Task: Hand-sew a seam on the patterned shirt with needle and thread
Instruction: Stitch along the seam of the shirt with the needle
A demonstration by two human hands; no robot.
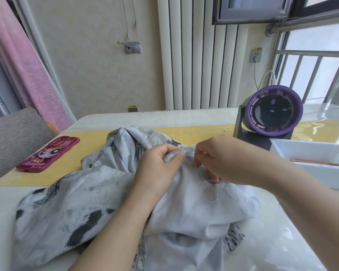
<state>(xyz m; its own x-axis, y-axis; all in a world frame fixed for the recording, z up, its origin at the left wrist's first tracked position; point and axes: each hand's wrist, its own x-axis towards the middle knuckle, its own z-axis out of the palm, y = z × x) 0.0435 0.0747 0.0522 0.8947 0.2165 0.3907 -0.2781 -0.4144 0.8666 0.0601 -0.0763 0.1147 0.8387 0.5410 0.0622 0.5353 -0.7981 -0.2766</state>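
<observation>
Stitching looks midway: at frame centre the left hand (160,167) pinches a folded edge of the patterned shirt (76,212), heaped on the bench (282,241). The right hand (217,161) pinches the needle (190,152) entering it; slack thread (205,192) loops below.

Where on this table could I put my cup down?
Bare table behind the shirt, left of the fan; also the near-right corner in front of the white tray. Crowded in the centre: shirt, left hand, right hand; fan and tray fill the far right.
</observation>
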